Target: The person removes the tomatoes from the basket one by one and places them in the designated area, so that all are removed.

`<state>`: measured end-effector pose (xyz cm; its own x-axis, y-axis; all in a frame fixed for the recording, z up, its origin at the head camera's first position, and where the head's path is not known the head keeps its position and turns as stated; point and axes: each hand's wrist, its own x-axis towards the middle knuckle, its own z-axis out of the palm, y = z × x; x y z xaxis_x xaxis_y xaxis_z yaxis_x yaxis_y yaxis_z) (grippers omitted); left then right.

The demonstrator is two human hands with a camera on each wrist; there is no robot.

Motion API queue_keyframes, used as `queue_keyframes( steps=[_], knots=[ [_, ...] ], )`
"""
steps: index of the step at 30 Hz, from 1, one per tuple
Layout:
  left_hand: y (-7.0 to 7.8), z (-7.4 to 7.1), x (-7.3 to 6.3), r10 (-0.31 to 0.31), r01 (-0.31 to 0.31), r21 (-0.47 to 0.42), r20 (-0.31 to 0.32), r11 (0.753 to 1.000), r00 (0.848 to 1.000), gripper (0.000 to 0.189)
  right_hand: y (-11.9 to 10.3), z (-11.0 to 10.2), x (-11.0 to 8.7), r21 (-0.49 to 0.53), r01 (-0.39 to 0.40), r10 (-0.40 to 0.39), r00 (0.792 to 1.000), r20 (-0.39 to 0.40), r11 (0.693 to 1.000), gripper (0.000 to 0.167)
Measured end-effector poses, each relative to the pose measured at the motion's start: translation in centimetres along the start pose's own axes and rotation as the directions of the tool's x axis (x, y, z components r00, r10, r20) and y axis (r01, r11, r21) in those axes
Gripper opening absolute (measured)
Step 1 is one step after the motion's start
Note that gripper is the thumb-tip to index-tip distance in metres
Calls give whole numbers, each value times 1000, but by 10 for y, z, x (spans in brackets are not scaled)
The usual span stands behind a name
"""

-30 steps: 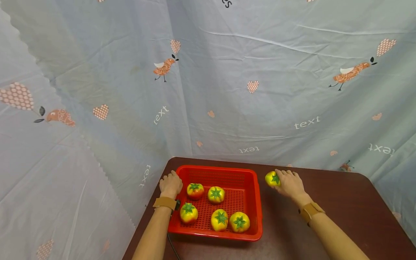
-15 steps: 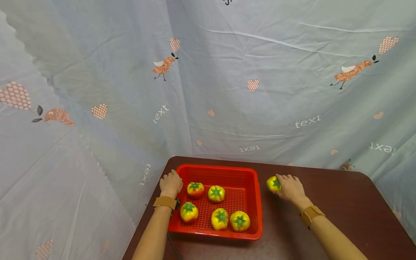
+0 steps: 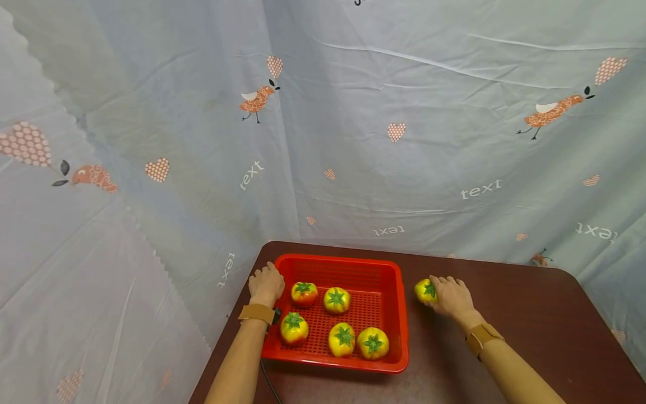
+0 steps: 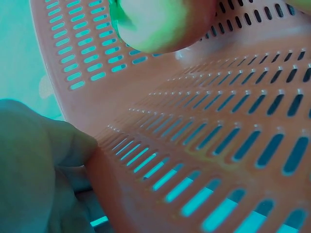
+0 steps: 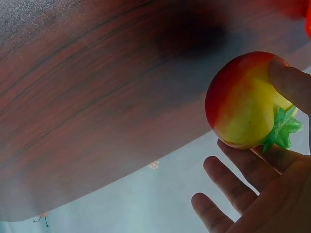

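Note:
With my right hand (image 3: 453,298), I hold a yellow-and-red tomato (image 5: 245,104) that has a green star-shaped leaf top. The thumb is on one side of it and fingers on the other, while the remaining fingers spread away in the right wrist view. It is just right of a red perforated plastic basket (image 3: 402,331). My left hand (image 3: 266,285) grips that basket's left rim, thumb on the edge and fingers outside, as the left wrist view shows. Inside lie several similar tomatoes, among them a redder one (image 3: 304,294) at the back left.
A dark brown wooden table (image 3: 530,325) carries the basket and extends to the right. Behind and to the left hangs a pale blue curtain (image 3: 348,168) printed with birds and hearts. A thin black cable (image 3: 270,381) runs near my left forearm.
My right hand has come down and slightly nearer with the tomato still held. The left hand keeps its grip on the basket rim, and the tomatoes inside stay put.

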<state>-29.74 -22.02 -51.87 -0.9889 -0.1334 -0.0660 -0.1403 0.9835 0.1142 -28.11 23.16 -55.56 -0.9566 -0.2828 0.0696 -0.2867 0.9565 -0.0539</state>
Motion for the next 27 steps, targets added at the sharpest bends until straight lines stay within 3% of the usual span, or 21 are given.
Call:
queue_keyframes(
  steps=[27],
  knots=[
    [1, 0, -1, 7, -7, -5, -19, 1000, 1000, 60, 1, 12, -3, 5, -16, 15, 997, 75, 1000, 70]
  ],
)
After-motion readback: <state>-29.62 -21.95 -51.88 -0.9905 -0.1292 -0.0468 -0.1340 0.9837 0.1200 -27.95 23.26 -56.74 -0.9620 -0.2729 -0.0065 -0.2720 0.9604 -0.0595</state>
